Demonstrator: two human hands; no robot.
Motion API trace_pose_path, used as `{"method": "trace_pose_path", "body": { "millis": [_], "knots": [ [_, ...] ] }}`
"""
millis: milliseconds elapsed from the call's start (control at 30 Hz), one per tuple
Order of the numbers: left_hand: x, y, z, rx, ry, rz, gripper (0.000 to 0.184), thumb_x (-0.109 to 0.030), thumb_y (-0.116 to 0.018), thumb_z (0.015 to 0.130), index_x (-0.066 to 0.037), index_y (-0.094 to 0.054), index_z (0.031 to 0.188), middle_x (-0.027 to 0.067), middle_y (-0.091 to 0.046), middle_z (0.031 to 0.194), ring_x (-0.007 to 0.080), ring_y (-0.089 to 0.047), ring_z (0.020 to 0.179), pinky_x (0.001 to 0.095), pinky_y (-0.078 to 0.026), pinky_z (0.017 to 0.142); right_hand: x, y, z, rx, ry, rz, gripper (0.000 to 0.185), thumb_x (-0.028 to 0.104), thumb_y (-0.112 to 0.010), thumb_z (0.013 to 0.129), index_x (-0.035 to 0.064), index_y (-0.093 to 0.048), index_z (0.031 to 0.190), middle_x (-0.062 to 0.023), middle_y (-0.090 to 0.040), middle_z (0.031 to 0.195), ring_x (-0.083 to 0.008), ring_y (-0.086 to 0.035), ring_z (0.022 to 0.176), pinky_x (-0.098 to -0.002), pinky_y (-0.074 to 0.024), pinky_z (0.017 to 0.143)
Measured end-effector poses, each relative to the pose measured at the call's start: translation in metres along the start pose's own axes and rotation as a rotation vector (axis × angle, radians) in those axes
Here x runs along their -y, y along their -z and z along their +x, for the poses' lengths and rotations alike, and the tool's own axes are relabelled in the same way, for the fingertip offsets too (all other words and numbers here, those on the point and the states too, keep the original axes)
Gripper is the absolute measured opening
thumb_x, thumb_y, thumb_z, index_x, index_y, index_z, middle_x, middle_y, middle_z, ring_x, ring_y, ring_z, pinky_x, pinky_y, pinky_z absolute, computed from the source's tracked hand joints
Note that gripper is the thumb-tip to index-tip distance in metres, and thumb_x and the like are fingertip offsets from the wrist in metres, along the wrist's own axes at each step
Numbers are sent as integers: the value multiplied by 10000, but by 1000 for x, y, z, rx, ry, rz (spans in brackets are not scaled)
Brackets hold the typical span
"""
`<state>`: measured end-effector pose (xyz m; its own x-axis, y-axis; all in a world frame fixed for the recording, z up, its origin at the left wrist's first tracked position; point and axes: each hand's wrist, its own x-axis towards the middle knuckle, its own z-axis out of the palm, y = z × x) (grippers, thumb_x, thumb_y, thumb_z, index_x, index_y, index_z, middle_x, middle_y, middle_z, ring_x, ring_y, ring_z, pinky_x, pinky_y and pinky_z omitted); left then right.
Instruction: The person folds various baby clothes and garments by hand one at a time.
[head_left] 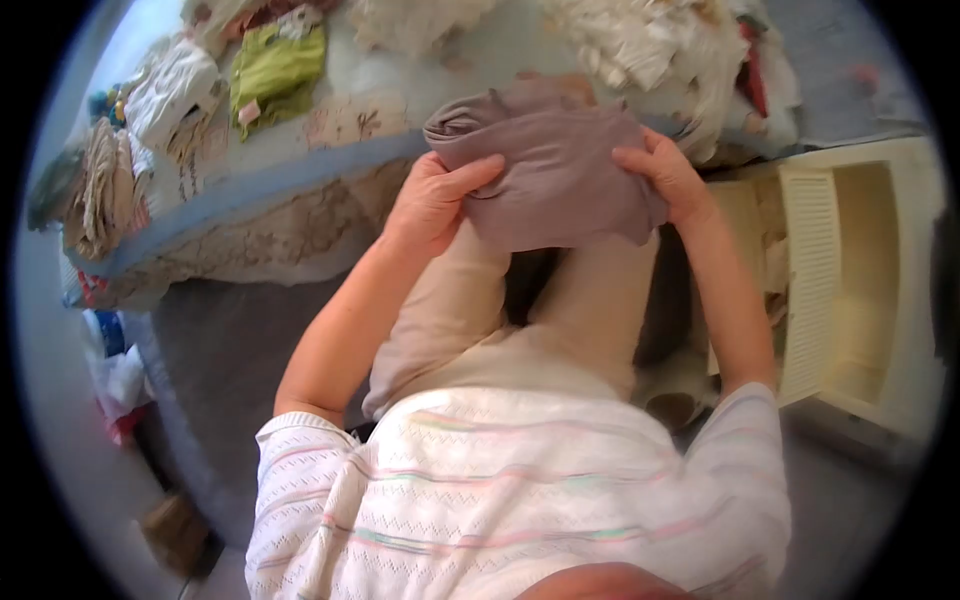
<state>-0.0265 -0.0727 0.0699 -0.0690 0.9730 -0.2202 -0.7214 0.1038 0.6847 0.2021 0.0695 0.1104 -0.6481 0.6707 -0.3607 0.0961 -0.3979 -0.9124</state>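
A mauve-grey folded garment [560,175] is held up between my two hands, above my knees and near the bed's edge. My left hand [440,195] grips its left side, thumb on top and the fingers hidden beneath. On the right side, my right hand [665,175] pinches the cloth, with its thumb showing on the near face. Layers of fabric are rolled together at the garment's upper left corner. Its exact kind cannot be made out.
Along the bed [270,180] lie a green folded cloth [280,75], white clothes [175,95], beige folded cloths [100,190] and a cream heap [650,45]. An open cream cabinet [860,280] with a louvred door [808,280] stands at right. A brown box [172,530] sits on the floor.
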Motion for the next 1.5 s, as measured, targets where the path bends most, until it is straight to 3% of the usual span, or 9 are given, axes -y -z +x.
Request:
{"method": "trace_pose_path", "body": {
  "millis": [300,433,633,767,833,1000,1100,1200,1500],
  "knots": [
    [28,109,-63,-408,186,315,241,-107,-643,823,-48,-586,1050,16,-623,994,97,-568,893,246,-443,791,-138,-51,0,-35,-320,229,268,217,-560,878,70,-556,1102,-7,-603,919,-96,-580,752,-241,-492,629],
    [30,109,-59,-374,83,416,261,-125,-643,827,-59,-580,1072,4,-620,1009,87,-561,896,242,-441,774,-141,-51,1,-37,-304,269,233,239,-579,869,78,-577,1037,6,-598,882,-89,-574,715,-231,-486,602],
    [20,100,-60,-618,-101,726,282,-128,-644,820,-42,-574,1079,-25,-587,796,41,-516,691,188,-388,528,-117,-67,-14,-134,-39,60,191,190,-630,833,58,-578,960,19,-581,838,-57,-546,700,-199,-463,592],
    [6,75,-81,-472,-35,607,384,-198,-669,810,-43,-541,1136,-6,-573,785,56,-512,604,185,-394,476,-96,-101,-37,-119,162,-77,165,89,-640,806,35,-569,945,17,-573,834,-48,-530,692,-195,-455,606],
    [6,47,-91,-227,171,403,373,-177,-625,836,-7,-517,1150,32,-621,890,103,-591,798,231,-488,638,-87,-128,-47,25,222,-86,170,31,-619,803,18,-568,965,5,-578,848,-58,-541,721,-207,-465,640],
    [24,40,-95,-164,153,295,251,-149,-617,846,-35,-583,1066,15,-622,941,90,-583,827,227,-458,742,-99,-150,-38,211,263,-79,206,41,-613,814,10,-577,1015,-19,-593,859,-79,-558,760,-210,-471,688],
    [26,41,-96,-229,182,179,217,-145,-644,828,-21,-610,1003,11,-623,911,70,-560,825,229,-454,746,-91,-119,-19,-85,22,-107,294,264,-651,824,16,-588,968,-51,-604,835,-103,-580,712,-219,-484,563],
    [33,36,-96,-162,153,437,191,-98,-626,820,-17,-603,991,-2,-621,914,70,-550,806,242,-458,741,-99,-101,-2,-158,-120,-66,584,546,-606,773,-12,-579,944,-65,-606,790,-144,-603,661,-244,-490,495],
    [38,10,-92,15,-189,1207,631,-207,-776,699,42,-473,1195,115,-600,961,127,-546,879,251,-444,796,-105,-96,32,24,-234,-186,339,373,-640,794,42,-625,863,-26,-601,716,-110,-581,613,-236,-480,502]
  ]
}}
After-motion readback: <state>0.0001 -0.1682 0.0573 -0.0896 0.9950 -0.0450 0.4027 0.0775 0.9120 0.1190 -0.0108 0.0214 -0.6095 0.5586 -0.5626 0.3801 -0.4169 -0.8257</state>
